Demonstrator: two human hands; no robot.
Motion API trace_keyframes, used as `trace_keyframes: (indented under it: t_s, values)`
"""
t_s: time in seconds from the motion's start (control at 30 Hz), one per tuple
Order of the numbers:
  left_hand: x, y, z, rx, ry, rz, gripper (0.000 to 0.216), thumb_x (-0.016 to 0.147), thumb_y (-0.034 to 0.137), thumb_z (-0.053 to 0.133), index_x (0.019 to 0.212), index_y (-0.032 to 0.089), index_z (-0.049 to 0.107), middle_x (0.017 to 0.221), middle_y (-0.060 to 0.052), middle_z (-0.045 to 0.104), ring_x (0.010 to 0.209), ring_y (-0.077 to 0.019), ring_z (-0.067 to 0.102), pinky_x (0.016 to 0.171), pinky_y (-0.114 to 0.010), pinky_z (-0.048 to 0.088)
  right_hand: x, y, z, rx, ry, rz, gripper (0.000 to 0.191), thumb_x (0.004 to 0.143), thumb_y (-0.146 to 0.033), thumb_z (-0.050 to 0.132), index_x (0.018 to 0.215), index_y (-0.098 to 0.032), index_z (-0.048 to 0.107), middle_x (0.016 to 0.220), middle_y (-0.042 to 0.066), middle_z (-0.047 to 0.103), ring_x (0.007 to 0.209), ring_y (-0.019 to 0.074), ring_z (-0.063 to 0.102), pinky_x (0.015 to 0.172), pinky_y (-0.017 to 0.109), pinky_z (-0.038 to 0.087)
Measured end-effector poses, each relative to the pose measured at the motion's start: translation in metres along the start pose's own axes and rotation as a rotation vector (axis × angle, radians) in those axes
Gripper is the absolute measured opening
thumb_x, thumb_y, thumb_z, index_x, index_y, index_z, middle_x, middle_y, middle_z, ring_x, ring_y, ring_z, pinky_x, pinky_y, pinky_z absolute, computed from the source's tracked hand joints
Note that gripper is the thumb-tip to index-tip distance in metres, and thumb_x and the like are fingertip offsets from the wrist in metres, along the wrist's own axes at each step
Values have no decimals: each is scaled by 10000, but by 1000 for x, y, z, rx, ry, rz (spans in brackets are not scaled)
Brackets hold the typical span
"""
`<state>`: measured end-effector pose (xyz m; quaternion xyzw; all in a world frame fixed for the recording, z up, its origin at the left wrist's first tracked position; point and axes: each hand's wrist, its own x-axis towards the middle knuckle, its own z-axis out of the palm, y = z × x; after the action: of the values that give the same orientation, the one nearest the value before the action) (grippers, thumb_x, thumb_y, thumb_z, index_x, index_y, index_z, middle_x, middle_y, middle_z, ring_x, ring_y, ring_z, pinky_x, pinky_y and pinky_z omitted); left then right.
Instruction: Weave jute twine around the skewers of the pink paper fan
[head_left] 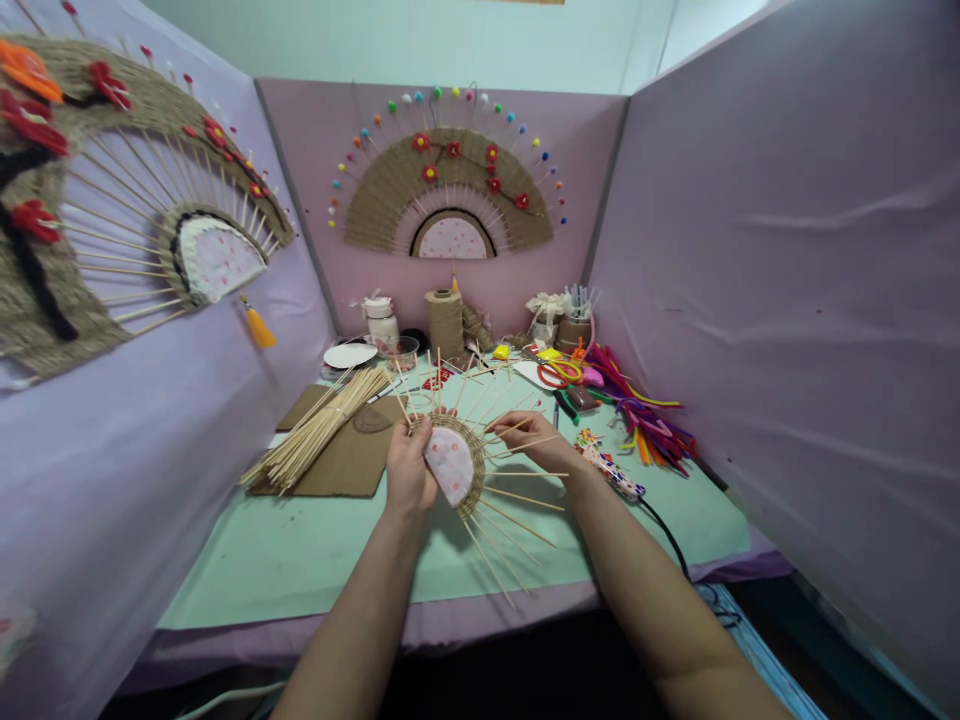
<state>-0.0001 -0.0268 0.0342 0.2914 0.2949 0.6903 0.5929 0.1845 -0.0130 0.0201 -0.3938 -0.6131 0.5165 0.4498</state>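
Observation:
A half-round fan base (450, 462), covered in white cloth with pink spots and edged with woven twine, hangs tilted above the table. Thin wooden sticks (517, 495) spread out from its rim. My left hand (411, 465) is closed on the base's left edge, thumb on the front and fingertips behind. On the other side, my right hand (531, 438) pinches at one of the sticks near the twine rim. Whether a strand of twine is also between its fingers is too small to tell.
Left lies a bundle of sticks (319, 432) on cardboard (360, 475). A twine spool (445, 325) stands behind. Right are a corded glue gun (616, 475), orange-handled scissors (553, 374) and coloured pipe cleaners (664, 435). A finished fan (375, 205) hangs on the back partition, another (146, 95) at left.

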Motion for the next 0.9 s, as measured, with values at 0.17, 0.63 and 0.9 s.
trace_keyframes:
  t_s: [0.17, 0.63, 0.9]
  values:
    - [0, 1, 1, 24, -11, 3, 367, 590, 284, 762, 802, 208, 472, 718, 35, 650, 686, -120, 633, 662, -235, 474, -3, -5, -5, 0, 28, 10, 310, 696, -430, 654, 821, -147, 676, 509, -56, 382, 480, 61, 262, 455, 209, 212]
    - [-4, 1, 3, 29, -76, -21, 323, 647, 313, 718, 823, 207, 468, 841, -13, 688, 720, -149, 654, 700, -283, 487, -4, -3, -4, -12, -64, 27, 316, 693, -422, 651, 832, -141, 696, 575, -23, 510, 513, 64, 317, 471, 200, 256]
    - [-5, 0, 3, 82, -50, -18, 317, 647, 313, 712, 805, 210, 456, 746, 17, 668, 637, -126, 626, 641, -257, 485, -6, -7, -8, -46, -52, 25, 275, 695, -389, 655, 817, -147, 702, 661, 8, 600, 542, 76, 400, 495, 212, 292]
